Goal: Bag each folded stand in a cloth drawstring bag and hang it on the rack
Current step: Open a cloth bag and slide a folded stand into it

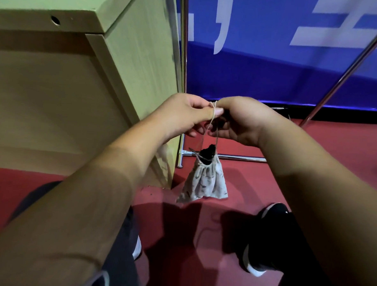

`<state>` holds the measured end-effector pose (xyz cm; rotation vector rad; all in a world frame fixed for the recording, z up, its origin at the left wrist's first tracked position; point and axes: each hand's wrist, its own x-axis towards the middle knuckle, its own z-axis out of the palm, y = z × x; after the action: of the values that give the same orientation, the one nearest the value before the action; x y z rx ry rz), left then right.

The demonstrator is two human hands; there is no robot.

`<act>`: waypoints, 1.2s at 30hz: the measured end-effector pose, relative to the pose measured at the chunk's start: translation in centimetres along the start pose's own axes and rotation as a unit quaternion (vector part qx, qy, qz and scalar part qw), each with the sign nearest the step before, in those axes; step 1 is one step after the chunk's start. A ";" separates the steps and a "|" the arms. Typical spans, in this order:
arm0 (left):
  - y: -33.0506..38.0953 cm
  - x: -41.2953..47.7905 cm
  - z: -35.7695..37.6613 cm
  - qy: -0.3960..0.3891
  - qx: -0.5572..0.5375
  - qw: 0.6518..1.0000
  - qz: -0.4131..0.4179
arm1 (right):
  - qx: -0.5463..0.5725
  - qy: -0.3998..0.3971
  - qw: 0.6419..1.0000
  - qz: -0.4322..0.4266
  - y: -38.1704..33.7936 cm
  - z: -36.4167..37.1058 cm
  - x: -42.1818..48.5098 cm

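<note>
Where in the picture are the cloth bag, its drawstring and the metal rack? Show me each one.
cloth bag (203, 182): head view, on the gathered patterned cloth below the neck.
drawstring (214, 112): head view, on the pale cord near its top loop.
rack (236, 158): head view, on its horizontal foot bar.

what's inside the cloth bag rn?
A black object pokes out of the cloth bag at its gathered mouth; the fabric covers the rest, so its shape can't be told. The bag hangs from its cord, pinched by the left hand and right hand.
</note>
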<state>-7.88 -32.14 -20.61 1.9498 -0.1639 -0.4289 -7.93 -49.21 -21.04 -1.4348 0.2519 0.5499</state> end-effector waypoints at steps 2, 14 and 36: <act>0.1 -0.2 -0.4 -0.016 0.018 1.000 0.000 | 0.008 -0.014 1.000 0.014 -0.2 0.1 -0.1; 1.3 -0.3 -1.6 -0.034 -0.019 0.998 -0.056 | -0.053 0.010 0.996 -0.065 -0.6 0.5 0.2; 6.5 -8.7 -0.6 0.029 -0.033 0.999 0.026 | -0.272 0.009 0.945 -0.180 -6.2 0.6 -13.7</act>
<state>-15.19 -31.58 -12.56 1.8873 -0.1607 -0.3402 -16.54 -51.71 -8.95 -1.9671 -0.1654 0.3120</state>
